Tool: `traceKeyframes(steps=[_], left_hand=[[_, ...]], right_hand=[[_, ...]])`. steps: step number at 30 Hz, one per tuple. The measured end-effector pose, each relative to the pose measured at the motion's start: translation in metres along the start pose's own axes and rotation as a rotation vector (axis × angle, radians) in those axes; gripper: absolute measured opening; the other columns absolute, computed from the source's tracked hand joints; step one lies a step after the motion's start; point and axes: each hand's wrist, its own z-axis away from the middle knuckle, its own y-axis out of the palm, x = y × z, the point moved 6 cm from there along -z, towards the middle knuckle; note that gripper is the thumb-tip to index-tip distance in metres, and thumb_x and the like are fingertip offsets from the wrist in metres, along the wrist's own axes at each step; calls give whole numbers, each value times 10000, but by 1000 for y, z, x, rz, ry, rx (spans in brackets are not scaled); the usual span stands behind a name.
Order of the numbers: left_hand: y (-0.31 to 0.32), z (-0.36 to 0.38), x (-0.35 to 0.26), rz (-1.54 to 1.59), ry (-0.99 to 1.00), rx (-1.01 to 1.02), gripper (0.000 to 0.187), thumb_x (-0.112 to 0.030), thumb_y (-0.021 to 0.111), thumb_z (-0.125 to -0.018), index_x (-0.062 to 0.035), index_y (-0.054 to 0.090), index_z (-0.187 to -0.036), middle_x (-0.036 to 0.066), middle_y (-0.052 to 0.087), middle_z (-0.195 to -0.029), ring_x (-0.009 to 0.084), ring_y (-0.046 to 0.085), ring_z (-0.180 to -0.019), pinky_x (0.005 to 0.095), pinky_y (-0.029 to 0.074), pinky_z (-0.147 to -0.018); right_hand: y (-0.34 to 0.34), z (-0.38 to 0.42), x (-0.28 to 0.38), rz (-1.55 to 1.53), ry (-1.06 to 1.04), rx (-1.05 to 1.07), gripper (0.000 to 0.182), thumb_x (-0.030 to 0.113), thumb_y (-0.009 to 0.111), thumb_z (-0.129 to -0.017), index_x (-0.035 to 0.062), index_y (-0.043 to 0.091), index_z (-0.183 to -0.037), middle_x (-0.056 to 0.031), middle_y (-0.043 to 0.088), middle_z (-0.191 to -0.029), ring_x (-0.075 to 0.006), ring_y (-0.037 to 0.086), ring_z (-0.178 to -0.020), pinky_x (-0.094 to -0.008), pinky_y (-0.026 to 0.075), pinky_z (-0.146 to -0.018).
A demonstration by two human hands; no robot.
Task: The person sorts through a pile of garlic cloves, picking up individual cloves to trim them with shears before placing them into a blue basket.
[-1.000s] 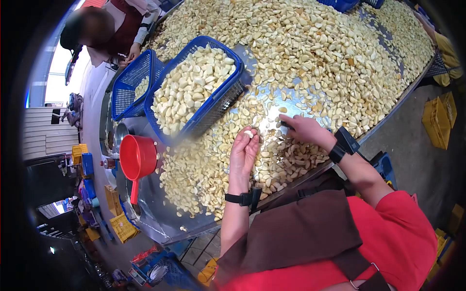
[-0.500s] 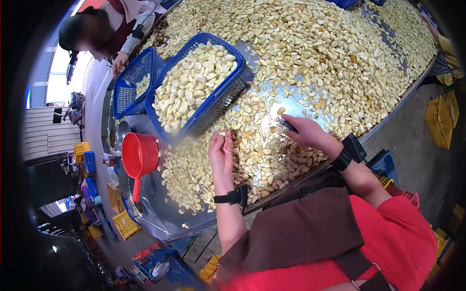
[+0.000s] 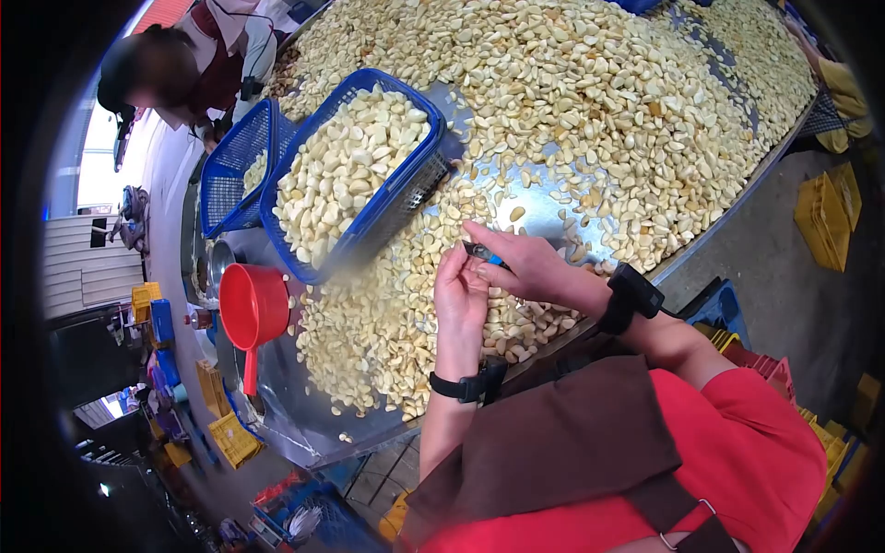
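My left hand [image 3: 464, 300] is palm up over the heap, its fingers curled and pinched together; what they hold, if anything, is hidden. A small blue-handled knife [image 3: 495, 260] with a dark tip is in my closed right hand [image 3: 535, 265], and its tip meets my left fingertips. Beneath and around both hands lie many pale, cream-coloured nut-like pieces [image 3: 516, 318]. A blue basket [image 3: 419, 152] heaped with whiter, plumper pieces stands left of and beyond my hands.
A smaller blue basket [image 3: 221, 198] with a few pieces adjoins the full one. A red dipper [image 3: 252, 304] sits on the metal table [image 3: 295, 419] at the left. Across the table is another person [image 3: 217, 64]. Yellow crates [image 3: 820, 221] stand on the floor at right.
My hands have come together: the left moved right, and the right moved left with the knife. The pale piece seen earlier in my left fingertips is now out of sight.
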Motion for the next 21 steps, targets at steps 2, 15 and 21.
traceKeyframes(steps=[2,15,21], left_hand=[[-2,-2,-4,-59,88,120,69,-42,542,-905,-68,551,-842,63,636,-807,136,594,-668,237,491,-597],[-17,7,-62,-210,194,172,156,10,581,-832,-48,574,-976,79,607,-822,176,598,-840,202,439,-522],[-47,-47,-67,-1712,728,-152,237,-62,656,-738,-22,653,-971,83,568,-856,204,560,-692,302,472,-648]], right_hand=[[-3,0,1,-27,-16,-4,558,323,567,-875,115,395,-1364,-173,619,-928,-370,619,-819,-428,495,-703],[-19,3,-73,-632,548,6,482,197,515,-923,86,423,-1382,13,547,-706,-73,501,-603,-246,434,-565],[-26,28,-96,464,531,355,304,263,550,-857,28,537,-1050,-192,599,-1020,-372,593,-931,-438,490,-784]])
